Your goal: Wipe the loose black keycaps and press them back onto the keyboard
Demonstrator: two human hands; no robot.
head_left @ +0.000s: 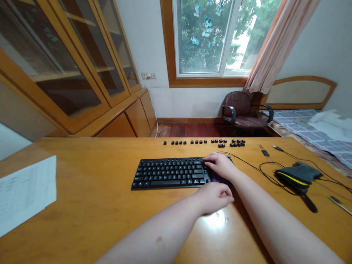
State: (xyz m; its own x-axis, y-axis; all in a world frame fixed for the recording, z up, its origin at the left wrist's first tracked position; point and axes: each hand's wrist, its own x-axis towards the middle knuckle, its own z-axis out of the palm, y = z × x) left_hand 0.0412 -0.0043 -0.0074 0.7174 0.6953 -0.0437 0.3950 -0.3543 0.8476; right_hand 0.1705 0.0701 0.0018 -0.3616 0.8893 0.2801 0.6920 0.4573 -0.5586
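A black keyboard (170, 172) lies on the wooden desk. My right hand (221, 165) rests over its right end, palm down, fingers reaching left and touching the keys there. The fingers look stretched and a little apart; what is under the fingertips is hidden. Beneath that palm shows a purple patch (218, 179). My left hand (214, 198) is just in front of the keyboard's lower right corner, its fingers curled with thumb and fingertips together. Anything inside it is too small or hidden to make out. Behind the keyboard stand loose black keycaps (198, 142) in small groups along a row.
On the right lie a grey pouch (297, 176) with a yellow stripe, black cables (261, 168), a USB plug (277, 148), a small black piece (265, 153) and a thin tool (339, 203). Printed paper (27, 192) is at the left. An armchair (242, 110) stands beyond the desk (90, 209).
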